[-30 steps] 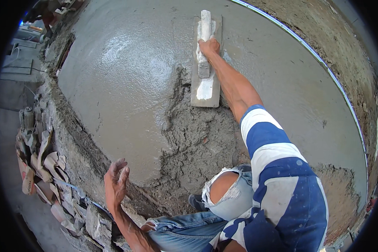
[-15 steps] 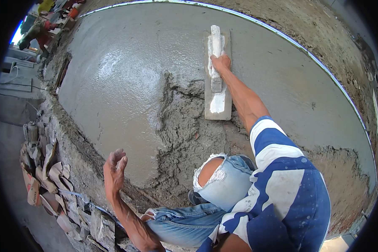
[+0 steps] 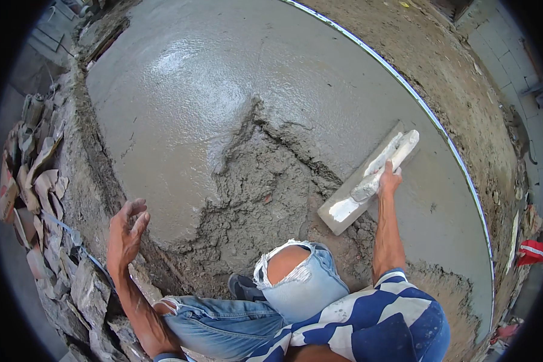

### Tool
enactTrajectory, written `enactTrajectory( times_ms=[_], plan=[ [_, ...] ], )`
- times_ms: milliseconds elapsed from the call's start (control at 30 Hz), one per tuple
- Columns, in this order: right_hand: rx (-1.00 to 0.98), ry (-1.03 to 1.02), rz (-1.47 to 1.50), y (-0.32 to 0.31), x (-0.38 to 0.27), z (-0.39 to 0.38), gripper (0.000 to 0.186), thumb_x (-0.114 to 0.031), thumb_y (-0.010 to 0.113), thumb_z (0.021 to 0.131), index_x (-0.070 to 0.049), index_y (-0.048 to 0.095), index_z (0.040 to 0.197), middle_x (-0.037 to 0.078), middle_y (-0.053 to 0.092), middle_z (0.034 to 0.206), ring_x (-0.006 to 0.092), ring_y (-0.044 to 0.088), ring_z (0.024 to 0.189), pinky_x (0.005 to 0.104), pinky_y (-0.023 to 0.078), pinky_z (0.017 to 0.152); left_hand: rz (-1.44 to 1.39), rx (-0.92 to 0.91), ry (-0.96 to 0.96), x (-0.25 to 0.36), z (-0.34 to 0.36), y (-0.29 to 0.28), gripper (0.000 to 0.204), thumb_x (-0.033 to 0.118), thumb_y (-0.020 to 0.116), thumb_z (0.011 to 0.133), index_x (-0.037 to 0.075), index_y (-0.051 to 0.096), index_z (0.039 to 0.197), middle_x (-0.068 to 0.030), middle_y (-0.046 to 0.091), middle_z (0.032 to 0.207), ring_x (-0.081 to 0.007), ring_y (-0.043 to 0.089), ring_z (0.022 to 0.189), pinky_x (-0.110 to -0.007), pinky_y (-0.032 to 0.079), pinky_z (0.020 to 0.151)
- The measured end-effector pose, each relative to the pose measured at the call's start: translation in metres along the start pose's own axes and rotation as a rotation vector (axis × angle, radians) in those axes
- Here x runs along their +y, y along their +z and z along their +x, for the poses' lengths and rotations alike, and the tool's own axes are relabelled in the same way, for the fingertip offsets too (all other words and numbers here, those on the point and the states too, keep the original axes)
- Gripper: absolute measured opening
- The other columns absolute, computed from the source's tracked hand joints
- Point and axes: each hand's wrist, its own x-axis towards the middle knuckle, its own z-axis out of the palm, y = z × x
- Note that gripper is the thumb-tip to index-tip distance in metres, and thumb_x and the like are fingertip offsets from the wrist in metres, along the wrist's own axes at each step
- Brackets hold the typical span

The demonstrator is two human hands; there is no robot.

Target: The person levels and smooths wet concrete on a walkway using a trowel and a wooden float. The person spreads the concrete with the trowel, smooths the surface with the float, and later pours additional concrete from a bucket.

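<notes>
The slab (image 3: 181, 108) of wet cement is filling most of my view, shining smooth from ten to two o'clock and held in on the right by a thin pale edging strip (image 3: 431, 117) that is curving from twelve down to four o'clock. Inside that border, at the centre, a rough patch (image 3: 265, 199) of lumpy grey mix is lying unsmoothed, its ragged ridge running up toward twelve. Beyond the strip, bare dirt (image 3: 464, 66) is showing at one to three o'clock. At eight to nine o'clock, broken rubble (image 3: 33, 187) is piling along the slab's left edge.

I am crouching at six o'clock, my torn jeans knee (image 3: 295, 277) pointing into the rough patch.

The trowel (image 3: 368, 178) is lying flat on the cement at three o'clock, tilted, its blade's near corner touching the rough mix. My right hand (image 3: 389, 181) is clamping around its pale handle, fingers wrapped closed.

My left hand (image 3: 127, 232) is hanging at eight o'clock over the slab's crumbly left edge, fingers spread apart and holding nothing; I cannot tell whether it is touching the edge.
</notes>
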Motion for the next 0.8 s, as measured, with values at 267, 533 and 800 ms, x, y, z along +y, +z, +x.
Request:
enactTrajectory(
  times_ms=[267, 533, 800],
  plan=[
    [-0.187, -0.008, 0.026, 0.159, -0.014, 0.022, 0.039, -0.021, 0.061, 0.090, 0.006, 0.047, 0.114, 0.019, 0.061, 0.081, 0.0269, 0.060, 0.051, 0.0397, 0.051, 0.043, 0.144, 0.044, -0.095, -0.007, -0.056, -0.011, 0.038, 0.026, 0.063, 0.089, -0.002, 0.059, 0.115, -0.0156, 0.066, 0.105, -0.0271, 0.062, 0.102, -0.038, 0.047, 0.089],
    [-0.294, -0.012, 0.051, 0.290, -0.032, 0.027, 0.038, -0.019, 0.064, 0.088, 0.009, 0.048, 0.108, 0.019, 0.061, 0.073, 0.0281, 0.060, 0.047, 0.0412, 0.049, 0.040, -0.172, 0.059, -0.407, -0.037, -0.091, -0.018, 0.042, 0.026, 0.064, 0.090, -0.005, 0.057, 0.117, -0.0151, 0.066, 0.104, -0.0215, 0.061, 0.097, -0.034, 0.047, 0.086],
    [-0.481, -0.040, 0.018, 0.399, -0.032, 0.017, 0.039, -0.020, 0.065, 0.084, 0.010, 0.050, 0.103, 0.020, 0.062, 0.068, 0.0295, 0.063, 0.048, 0.0431, 0.050, 0.041, -0.274, 0.098, -0.526, -0.049, -0.109, -0.022, 0.046, 0.030, 0.065, 0.090, -0.005, 0.056, 0.118, -0.0127, 0.066, 0.102, -0.0186, 0.059, 0.094, -0.032, 0.046, 0.083]
  ],
)
